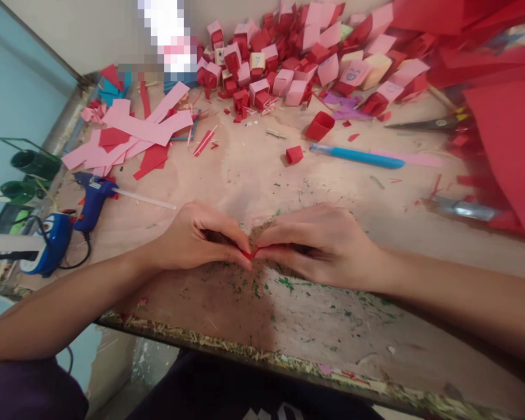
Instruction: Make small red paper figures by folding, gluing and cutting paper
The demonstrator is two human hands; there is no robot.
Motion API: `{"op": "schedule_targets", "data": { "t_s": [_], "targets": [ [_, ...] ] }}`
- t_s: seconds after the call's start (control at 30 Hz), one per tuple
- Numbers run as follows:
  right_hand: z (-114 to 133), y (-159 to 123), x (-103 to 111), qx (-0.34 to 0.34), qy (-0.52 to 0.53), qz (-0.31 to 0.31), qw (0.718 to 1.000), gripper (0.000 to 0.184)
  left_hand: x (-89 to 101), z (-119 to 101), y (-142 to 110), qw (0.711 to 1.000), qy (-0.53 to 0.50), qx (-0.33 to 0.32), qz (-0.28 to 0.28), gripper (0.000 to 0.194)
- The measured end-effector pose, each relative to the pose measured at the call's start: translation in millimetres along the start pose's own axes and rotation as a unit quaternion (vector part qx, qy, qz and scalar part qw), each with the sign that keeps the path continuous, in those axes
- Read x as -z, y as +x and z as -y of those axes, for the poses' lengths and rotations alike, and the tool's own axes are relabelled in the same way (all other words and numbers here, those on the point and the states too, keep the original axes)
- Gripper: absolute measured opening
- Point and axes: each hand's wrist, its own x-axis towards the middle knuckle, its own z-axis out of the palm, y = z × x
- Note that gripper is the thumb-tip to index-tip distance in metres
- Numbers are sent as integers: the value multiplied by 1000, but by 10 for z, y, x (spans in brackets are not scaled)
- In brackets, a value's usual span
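Observation:
Over the middle of the wooden table, my left hand and my right hand meet almost fingertip to fingertip. Both are closed in a pinch on one small piece of red paper. Only a sliver of the paper shows between the fingertips; its shape is mostly hidden. Beyond my hands lie a small folded red paper box and a larger red paper box. A blue pen rests to the right of them.
Several pink and red paper boxes are heaped at the back. Pink strips and a blue glue gun lie at left. Scissors, a cutter knife and red sheets are at right. Green scraps litter the near tabletop.

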Motion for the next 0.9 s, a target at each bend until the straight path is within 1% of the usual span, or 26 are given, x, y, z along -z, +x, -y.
{"op": "schedule_targets", "data": {
  "t_s": [0.1, 0.17, 0.33, 0.47, 0.53, 0.67, 0.83, 0.9],
  "targets": [
    [-1, -8, -5, 8, -10, 5, 1000, 9, 0, 6, 2, 999, 9, -37, 24, 6],
    [-6, -13, -6, 10, -8, 7, 1000, 10, 3, 20, -2, 998, 13, -47, 34, 6],
    [-25, -7, -2, 17, -5, 7, 1000, 10, 0, 48, -12, 998, -17, -45, 35, 6],
    [-21, 8, 6, 15, -5, 9, 1000, 10, 0, 31, -3, 999, 3, -34, 35, 8],
    [-12, 11, 9, 12, 4, 11, 1000, 10, 6, 21, 0, 999, 20, -31, 27, 9],
    [6, 9, 12, -5, 32, 17, 999, 8, 14, 22, -9, 999, 35, -18, -6, 9],
    [12, 10, 14, -7, 19, 20, 1000, 10, -13, 29, -23, 999, 16, 14, -27, 13],
    [15, 8, 14, -8, 9, 18, 1000, 11, -29, 32, -26, 998, -1, 28, -48, 15]
  ]
}}
